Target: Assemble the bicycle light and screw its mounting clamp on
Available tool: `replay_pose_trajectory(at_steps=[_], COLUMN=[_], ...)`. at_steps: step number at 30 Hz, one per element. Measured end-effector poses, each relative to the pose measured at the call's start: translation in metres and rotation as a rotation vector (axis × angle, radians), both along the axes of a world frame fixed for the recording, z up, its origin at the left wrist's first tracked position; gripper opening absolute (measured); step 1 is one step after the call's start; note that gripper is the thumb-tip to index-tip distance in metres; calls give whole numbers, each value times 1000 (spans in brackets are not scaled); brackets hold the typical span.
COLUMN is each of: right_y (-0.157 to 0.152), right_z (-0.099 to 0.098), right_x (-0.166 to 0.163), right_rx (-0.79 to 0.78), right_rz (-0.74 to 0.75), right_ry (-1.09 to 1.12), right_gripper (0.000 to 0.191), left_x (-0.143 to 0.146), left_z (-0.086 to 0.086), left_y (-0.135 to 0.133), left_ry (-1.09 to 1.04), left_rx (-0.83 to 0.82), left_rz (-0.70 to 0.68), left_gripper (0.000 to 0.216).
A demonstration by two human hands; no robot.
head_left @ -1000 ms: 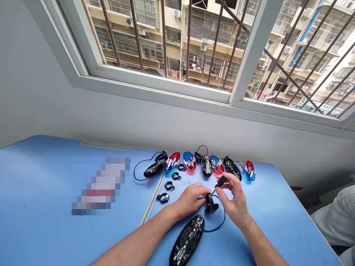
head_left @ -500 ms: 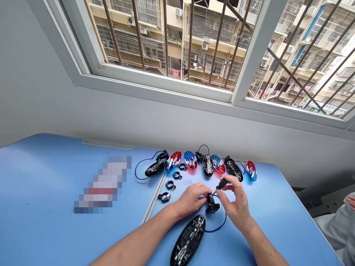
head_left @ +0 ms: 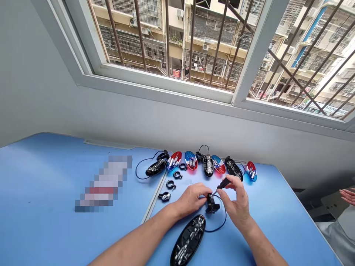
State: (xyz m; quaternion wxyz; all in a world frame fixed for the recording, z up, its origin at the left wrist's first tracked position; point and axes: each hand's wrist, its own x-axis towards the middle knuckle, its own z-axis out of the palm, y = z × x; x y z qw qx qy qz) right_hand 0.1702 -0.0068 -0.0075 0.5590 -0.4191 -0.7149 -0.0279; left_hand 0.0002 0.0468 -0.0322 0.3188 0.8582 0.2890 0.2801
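Observation:
My left hand [head_left: 191,200] pinches a small black clamp bracket [head_left: 212,205] that stands on the blue table [head_left: 55,229]. My right hand [head_left: 235,201] grips a small black-handled screwdriver [head_left: 221,185], whose tip points down at the bracket. A thin black wire [head_left: 219,225] loops from the bracket to a black oval light board [head_left: 188,240] lying just below my hands.
Along the table's far edge lies a row of red-and-blue oval light covers [head_left: 191,160] and black oval boards [head_left: 233,168]. Several black clamp rings [head_left: 171,184] lie left of my hands. Another person's hand [head_left: 348,195] shows at the right edge.
My hands have stayed on the bracket and screwdriver, with the screwdriver tilting slightly. The person at the right edge has shifted and a hand now shows there.

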Motion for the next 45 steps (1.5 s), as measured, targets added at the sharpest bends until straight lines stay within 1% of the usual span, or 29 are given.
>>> replay_pose_trajectory(at_steps=[3, 7, 10, 16, 22, 25, 29, 36, 40, 45], right_y=[-1, -5, -6, -1, -4, -4, -2, -4, -3, -5], right_z=[0, 2, 3, 0, 2, 3, 1, -3, -3, 1], right_x=[0, -2, -2, 2, 0, -1, 2, 2, 1, 1], right_rx=[1, -51, -78, -12, -41, -41, 17, -33, -8, -1], right_rz=[-16, 52, 59, -19, 51, 40, -1, 54, 23, 43], right_ry=[43, 77, 70, 30, 34, -5, -32, -37, -25, 8], right_gripper=[36, 38, 36, 37, 43, 44, 46, 51, 49, 44], left_x=[0, 0, 0, 0, 0, 0, 0, 0, 0, 0], left_z=[-1, -2, -1, 1, -1, -1, -2, -1, 0, -1], left_y=[0, 0, 0, 0, 1, 1, 1, 1, 0, 1], left_ry=[-2, -2, -3, -9, -18, -24, -28, -25, -23, -21], left_rx=[-2, -4, -6, -8, -6, -9, -8, -10, -12, -13], left_rz=[-3, 1, 4, -7, -2, -4, -9, -12, -15, -13], left_gripper=[35, 36, 36, 36, 37, 36, 36, 37, 38, 38])
